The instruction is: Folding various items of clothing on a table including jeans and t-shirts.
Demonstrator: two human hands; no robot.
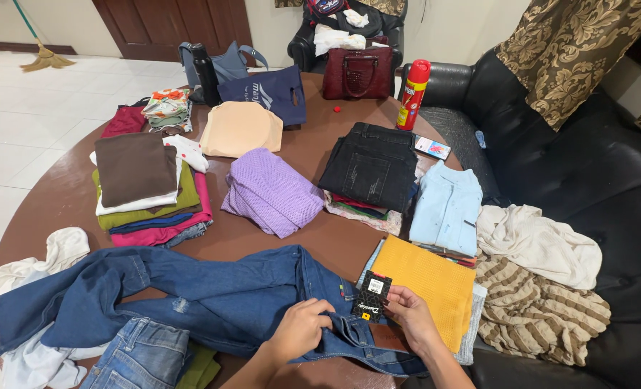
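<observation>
- The blue jeans lie spread across the near edge of the round table, one leg reaching toward the left rim; as I judge it, a tug at the waistband could drag that leg and the white cloth beside it off the edge.
- The left hand is closed on the denim at the waistband, fingers curled into the fabric.
- The right hand pinches a black cardboard tag between thumb and fingers, just above the waistband. A sharp pull might tear the tag or its fastening.
- The yellow cloth touches the right hand and could be rumpled by it.
- Whether the tag is fastened to the jeans cannot be told; its attachment is hidden.
- A second denim piece and both forearms are cut off at the bottom.
</observation>
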